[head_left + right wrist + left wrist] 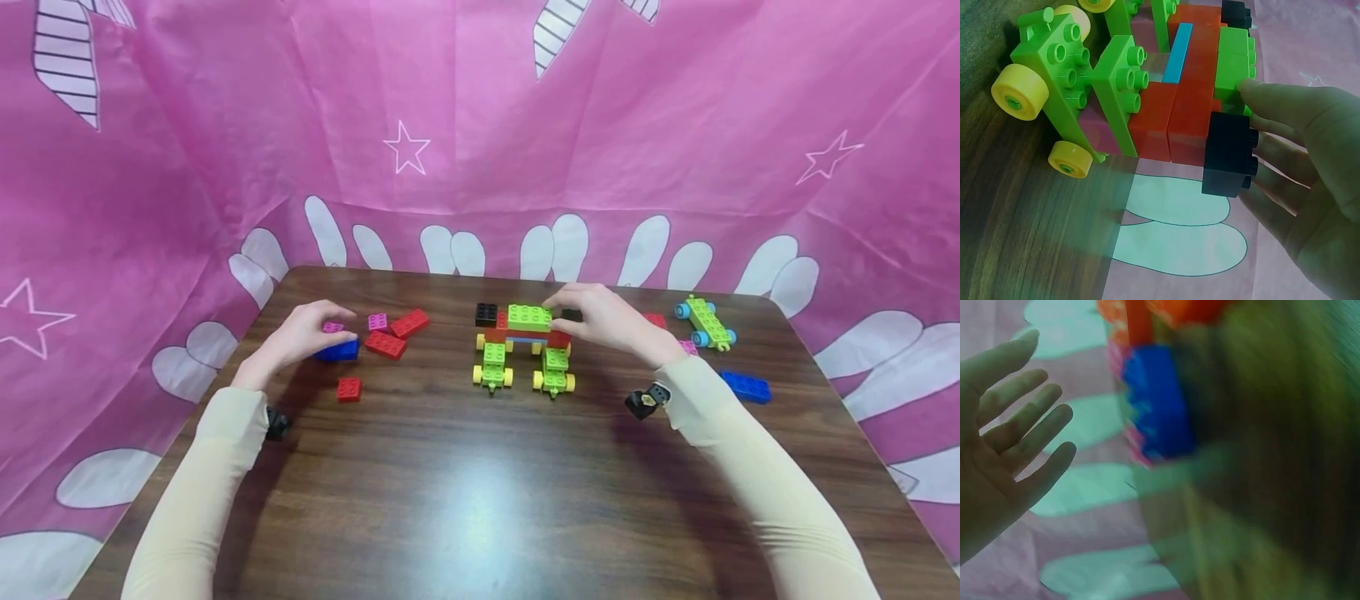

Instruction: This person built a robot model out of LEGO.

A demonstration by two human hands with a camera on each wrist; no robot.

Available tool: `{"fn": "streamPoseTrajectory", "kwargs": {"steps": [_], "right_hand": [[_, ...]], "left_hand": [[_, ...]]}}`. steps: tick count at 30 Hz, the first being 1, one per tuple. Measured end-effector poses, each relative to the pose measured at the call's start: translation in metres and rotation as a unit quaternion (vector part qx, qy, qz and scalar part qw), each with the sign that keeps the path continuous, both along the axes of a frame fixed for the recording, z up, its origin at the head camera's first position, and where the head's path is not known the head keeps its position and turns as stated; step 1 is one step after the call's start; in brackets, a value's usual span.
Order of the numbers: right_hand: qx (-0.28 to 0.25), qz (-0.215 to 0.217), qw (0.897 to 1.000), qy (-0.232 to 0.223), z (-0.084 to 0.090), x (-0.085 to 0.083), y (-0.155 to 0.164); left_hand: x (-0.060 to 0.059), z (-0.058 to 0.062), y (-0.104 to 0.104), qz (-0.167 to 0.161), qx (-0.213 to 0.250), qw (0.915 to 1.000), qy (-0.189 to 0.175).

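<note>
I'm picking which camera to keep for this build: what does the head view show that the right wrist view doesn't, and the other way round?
Only the head view shows the left hand over a blue brick, the loose red bricks and the separate blue-wheeled car. Only the right wrist view shows the grip closely: fingertips on the green top brick, with a black brick against the fingers. Both show the right hand at the brick model with its yellow wheels.

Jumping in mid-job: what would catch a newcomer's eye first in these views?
The brick vehicle at the table's middle: green top, red body, two green chassis with yellow wheels. The right hand touches its right end, by a black brick. The left hand rests on a blue brick among loose red bricks, against the pink backdrop.
</note>
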State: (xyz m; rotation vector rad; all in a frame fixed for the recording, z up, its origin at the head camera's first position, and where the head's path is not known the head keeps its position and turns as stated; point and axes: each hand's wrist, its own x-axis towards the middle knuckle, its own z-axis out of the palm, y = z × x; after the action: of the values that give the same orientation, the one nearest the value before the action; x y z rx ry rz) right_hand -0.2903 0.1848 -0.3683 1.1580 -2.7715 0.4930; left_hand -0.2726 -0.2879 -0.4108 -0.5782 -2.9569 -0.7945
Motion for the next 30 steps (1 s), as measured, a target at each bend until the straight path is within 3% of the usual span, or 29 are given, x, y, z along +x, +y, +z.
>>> {"fn": "streamPoseTrajectory", "kwargs": {"steps": [5,10,16,23,30], "right_hand": [[-0.001,-0.002,1.000,0.002,0.000,0.000,0.001],[0.001,-0.002,1.000,-0.007,0.000,0.000,0.001],[0.002,0.001,1.000,-0.008,0.000,0.000,0.000],[0.009,0.005,1.000,-0.010,0.002,-0.001,-0.001],[0.002,0.018,1.000,0.005,-0.001,-0.004,0.000]], "left_hand": [[0.007,-0.014,-0.014,0.001,-0.006,0.9997,-0.023],[0.011,-0.021,-0.017,-0.006,-0.012,0.9998,-0.012],[0.012,-0.020,-0.019,-0.005,-0.033,0.9994,-0.010],[0.015,-0.016,-0.025,0.027,-0.073,0.9965,-0.029],[0.017,-0.022,-0.030,0.057,-0.105,0.9916,-0.048]]}}
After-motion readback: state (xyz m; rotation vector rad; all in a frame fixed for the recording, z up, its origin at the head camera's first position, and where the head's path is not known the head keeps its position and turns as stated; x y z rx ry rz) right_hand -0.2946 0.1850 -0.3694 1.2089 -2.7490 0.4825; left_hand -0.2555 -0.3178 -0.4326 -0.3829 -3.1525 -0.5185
